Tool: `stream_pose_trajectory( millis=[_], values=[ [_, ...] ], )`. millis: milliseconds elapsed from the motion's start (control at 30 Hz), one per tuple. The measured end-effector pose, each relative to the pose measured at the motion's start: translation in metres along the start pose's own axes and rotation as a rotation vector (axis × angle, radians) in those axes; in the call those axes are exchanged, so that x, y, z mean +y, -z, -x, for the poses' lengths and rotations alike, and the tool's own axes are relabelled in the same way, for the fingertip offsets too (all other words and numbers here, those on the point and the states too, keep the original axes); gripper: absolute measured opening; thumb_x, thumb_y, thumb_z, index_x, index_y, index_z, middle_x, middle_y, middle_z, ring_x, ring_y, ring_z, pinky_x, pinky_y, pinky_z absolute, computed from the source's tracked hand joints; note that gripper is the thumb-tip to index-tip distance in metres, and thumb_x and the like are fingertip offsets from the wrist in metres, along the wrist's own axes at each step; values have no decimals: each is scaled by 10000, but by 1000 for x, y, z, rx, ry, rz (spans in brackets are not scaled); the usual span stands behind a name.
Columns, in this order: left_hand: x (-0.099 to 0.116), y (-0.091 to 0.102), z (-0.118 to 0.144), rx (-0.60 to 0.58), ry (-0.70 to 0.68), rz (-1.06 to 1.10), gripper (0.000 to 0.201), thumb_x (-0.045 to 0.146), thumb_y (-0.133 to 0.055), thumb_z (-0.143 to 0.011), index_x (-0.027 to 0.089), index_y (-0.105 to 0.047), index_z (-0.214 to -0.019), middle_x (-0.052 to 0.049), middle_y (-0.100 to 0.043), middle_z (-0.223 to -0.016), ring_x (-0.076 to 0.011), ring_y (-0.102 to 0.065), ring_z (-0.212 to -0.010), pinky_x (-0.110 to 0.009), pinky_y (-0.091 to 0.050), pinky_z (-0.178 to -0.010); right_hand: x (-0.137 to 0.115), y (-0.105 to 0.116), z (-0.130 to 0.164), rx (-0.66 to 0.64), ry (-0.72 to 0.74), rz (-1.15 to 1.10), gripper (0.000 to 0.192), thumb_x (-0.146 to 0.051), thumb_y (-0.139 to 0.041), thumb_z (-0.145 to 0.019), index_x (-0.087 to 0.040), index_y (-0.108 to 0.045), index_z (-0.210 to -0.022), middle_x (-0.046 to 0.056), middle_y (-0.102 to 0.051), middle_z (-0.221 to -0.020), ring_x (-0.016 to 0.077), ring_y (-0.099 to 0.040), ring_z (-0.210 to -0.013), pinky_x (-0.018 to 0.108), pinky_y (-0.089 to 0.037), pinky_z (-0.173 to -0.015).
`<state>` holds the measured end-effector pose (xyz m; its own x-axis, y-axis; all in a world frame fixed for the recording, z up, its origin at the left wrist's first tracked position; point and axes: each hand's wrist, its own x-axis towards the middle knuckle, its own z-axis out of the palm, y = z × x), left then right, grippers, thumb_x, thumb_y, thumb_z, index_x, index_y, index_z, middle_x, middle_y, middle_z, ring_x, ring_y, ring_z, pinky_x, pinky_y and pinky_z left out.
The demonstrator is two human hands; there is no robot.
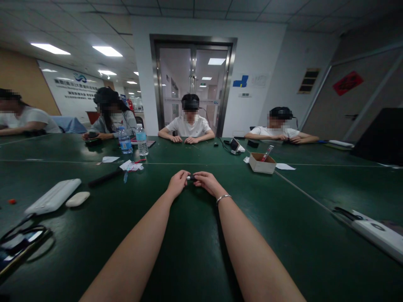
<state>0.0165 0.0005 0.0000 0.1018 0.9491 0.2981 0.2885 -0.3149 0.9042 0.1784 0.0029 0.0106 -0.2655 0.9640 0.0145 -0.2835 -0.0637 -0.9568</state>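
Both arms reach forward over the green table (195, 235). Between my fingertips is a small black stick with a silver part (190, 178), perhaps a USB stick; it is too small to be sure. My left hand (179, 184) pinches its silver end, fingers closed. On the black end, the thumb and fingers of my right hand (207, 183) are closed too, with a metal bangle on that wrist. The stick lies roughly level, close to the tabletop. My fingers cover much of it, and whether it is one piece or two I cannot tell.
To the left lie a white pouch (53, 196), a white mouse-like object (77, 199) and a phone (22, 247). Two water bottles (141, 140) stand farther back. A small box (262, 163) sits right of my hands. Several people sit around the table.
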Motion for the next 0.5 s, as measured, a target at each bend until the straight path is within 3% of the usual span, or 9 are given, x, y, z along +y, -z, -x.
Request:
stream_pose_trajectory(
  millis=[167, 367, 500],
  values=[
    [2, -1, 0, -18, 22, 20, 376, 468, -391, -805, 168, -595, -901, 35, -482, -514, -94, -436, -451, -201, -331, -456, 0, 1, 0, 4, 7, -1, 109, -44, -610, -742, -80, -611, -845, 69, -644, -708, 93, -606, -504, 158, -512, -480],
    [2, -2, -3, -58, 69, 150, 252, 275, -413, -776, 154, -553, -947, 36, -505, -496, -87, -436, -426, -192, -338, -451, -1, 0, 1, 6, 8, 6, 94, -67, -636, -738, -84, -622, -830, 62, -637, -684, 96, -602, -511, 169, -513, -485],
    [2, -3, -3, -32, 64, 163, 234, 289, -410, -795, 154, -523, -948, 47, -495, -457, -87, -432, -402, -190, -335, -434, 0, -1, 1, 14, 5, 19, 103, -57, -633, -737, -83, -618, -835, 63, -639, -700, 96, -604, -510, 168, -514, -480]
  ],
)
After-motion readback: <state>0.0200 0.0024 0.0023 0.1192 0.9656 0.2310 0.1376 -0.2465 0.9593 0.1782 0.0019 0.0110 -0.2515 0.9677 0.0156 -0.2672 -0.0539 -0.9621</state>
